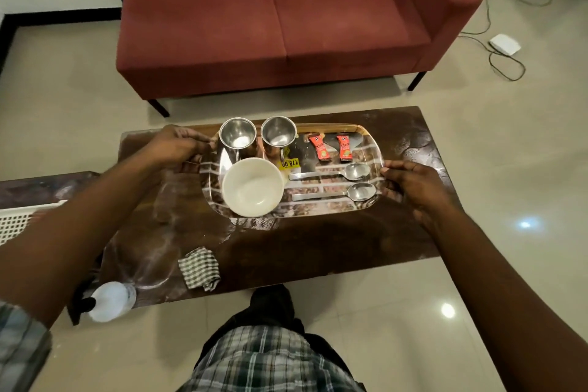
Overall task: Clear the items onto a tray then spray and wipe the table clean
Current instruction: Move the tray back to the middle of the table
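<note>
A rectangular patterned tray (321,210) sits over the dark brown low table (318,248). It carries two steel cups (238,135) (277,132), a cream bowl (253,187), two steel spoons (331,172) (334,193) and two red sachets (319,147) (344,148). My left hand (173,146) grips the tray's left end. My right hand (410,184) grips its right end. A checked cloth (199,269) lies crumpled near the table's front edge. A clear spray bottle (109,301) stands at the front left corner.
A red two-seat sofa (286,19) stands just behind the table. A white lattice object (19,219) and another dark surface lie to the left. A white box with cables (504,44) rests on the tiled floor at the right. My legs are at the table's front edge.
</note>
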### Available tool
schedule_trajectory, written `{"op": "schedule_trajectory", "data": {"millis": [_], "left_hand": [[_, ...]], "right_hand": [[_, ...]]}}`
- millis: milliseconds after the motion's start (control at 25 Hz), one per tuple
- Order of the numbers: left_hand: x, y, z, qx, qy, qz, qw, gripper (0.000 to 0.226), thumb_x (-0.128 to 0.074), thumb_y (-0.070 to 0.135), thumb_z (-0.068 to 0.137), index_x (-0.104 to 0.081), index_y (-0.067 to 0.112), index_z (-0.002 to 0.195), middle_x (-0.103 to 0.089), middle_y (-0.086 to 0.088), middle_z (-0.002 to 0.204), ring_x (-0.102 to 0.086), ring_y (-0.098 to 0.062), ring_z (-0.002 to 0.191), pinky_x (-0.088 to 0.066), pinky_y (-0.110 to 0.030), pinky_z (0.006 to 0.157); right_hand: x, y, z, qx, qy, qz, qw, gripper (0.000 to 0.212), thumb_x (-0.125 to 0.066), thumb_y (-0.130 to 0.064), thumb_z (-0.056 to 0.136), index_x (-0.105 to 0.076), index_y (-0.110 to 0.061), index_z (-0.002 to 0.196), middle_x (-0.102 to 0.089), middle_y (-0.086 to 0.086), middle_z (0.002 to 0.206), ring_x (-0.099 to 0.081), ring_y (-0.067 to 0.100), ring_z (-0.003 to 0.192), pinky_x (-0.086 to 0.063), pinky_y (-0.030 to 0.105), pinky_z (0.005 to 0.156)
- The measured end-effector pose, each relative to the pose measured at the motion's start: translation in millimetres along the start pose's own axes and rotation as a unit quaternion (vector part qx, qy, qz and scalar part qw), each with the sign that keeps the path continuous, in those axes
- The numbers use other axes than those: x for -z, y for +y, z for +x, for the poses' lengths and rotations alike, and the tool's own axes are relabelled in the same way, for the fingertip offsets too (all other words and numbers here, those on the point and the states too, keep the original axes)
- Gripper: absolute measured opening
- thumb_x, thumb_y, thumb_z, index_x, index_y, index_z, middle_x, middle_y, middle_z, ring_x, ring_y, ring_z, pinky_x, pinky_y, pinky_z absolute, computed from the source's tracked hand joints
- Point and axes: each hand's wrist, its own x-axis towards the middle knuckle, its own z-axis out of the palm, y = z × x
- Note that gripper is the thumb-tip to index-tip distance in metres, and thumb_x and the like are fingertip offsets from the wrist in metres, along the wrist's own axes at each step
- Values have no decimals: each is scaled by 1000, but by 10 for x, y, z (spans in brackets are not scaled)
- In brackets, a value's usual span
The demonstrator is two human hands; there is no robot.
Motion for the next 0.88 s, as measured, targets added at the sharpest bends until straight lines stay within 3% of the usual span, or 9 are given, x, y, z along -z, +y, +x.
{"op": "schedule_trajectory", "data": {"millis": [240,360,480,600,640,760,800,880], "left_hand": [[-215,8,498,24,-18,9,1000,19,-70,0,100,-73,-3,118,-76,-12,98,-72,-15,70,-63,-24,54],[-380,-123,689,41,-10,12,999,28,-68,1,102,-70,-5,128,-76,-12,99,-72,-14,74,-63,-22,54],[-579,-332,874,47,8,5,999,26,-67,1,103,-70,-4,129,-74,-7,88,-71,-7,62,-59,-19,50],[-773,-650,1194,47,23,31,998,24,-67,3,103,-73,-5,125,-76,-16,97,-71,-21,78,-59,-27,61],[-829,-775,1331,48,28,33,998,20,-68,3,103,-76,-3,121,-78,-12,94,-70,-22,79,-59,-28,63],[-1006,-1084,1708,43,32,51,997,14,-68,4,104,-79,12,101,-78,13,66,-69,-1,58,-58,-20,55],[-1080,-1182,1826,41,32,57,997,14,-68,4,104,-79,12,104,-78,14,66,-69,3,56,-58,-18,54],[-1200,-1370,2043,41,39,66,996,16,-68,5,104,-78,5,116,-82,3,84,-71,-5,67,-60,-25,64]], "right_hand": [[-81,-10,595,-23,22,-39,999,10,-67,-3,101,-74,-9,106,-78,12,102,-74,15,77,-62,23,61],[-164,80,921,-32,28,-72,996,13,-65,-3,103,-73,-5,113,-76,15,103,-72,12,70,-57,19,52],[-211,242,1275,-52,25,-86,995,13,-64,-3,104,-71,-6,114,-74,17,108,-71,15,74,-56,18,50],[-243,533,1726,-71,17,-103,992,20,-64,-2,103,-70,0,122,-74,17,107,-70,18,77,-58,19,51],[-250,643,1878,-78,17,-105,991,20,-64,-2,103,-71,1,122,-75,16,104,-71,18,78,-60,21,52],[-232,941,2234,-94,13,-109,990,12,-64,-2,103,-74,-6,109,-78,10,98,-76,15,78,-67,28,65],[-223,1042,2354,-98,12,-110,989,13,-64,-2,103,-74,-10,105,-78,9,97,-77,13,75,-67,28,65],[-242,1246,2574,-107,11,-108,988,16,-63,-2,104,-73,-13,99,-78,5,92,-76,8,68,-65,25,60]]}}
